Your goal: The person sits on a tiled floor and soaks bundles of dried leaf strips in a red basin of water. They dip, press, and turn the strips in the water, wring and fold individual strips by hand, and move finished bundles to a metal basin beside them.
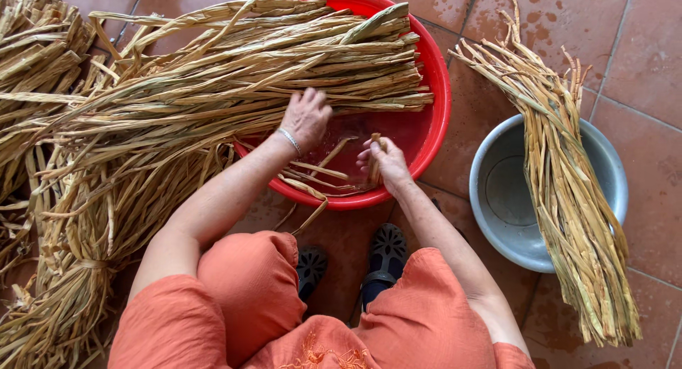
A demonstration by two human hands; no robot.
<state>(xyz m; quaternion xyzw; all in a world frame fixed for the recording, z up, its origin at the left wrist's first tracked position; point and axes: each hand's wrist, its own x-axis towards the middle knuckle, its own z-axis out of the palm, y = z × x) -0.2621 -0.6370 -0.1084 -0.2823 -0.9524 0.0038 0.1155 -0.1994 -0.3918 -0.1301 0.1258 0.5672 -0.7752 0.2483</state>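
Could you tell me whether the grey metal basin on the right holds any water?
Cannot tell. The grey metal basin has a bare-looking bottom, and a bundle of dried leaves lies across its rim.

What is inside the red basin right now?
The red basin holds water and loose straw strips, with both hands in it. A large straw bundle lies across its top, hiding the far part.

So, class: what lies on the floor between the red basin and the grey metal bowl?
In the head view, only bare wet floor tile separates the red basin from the grey metal bowl; the reed bundle lies across the bowl itself.
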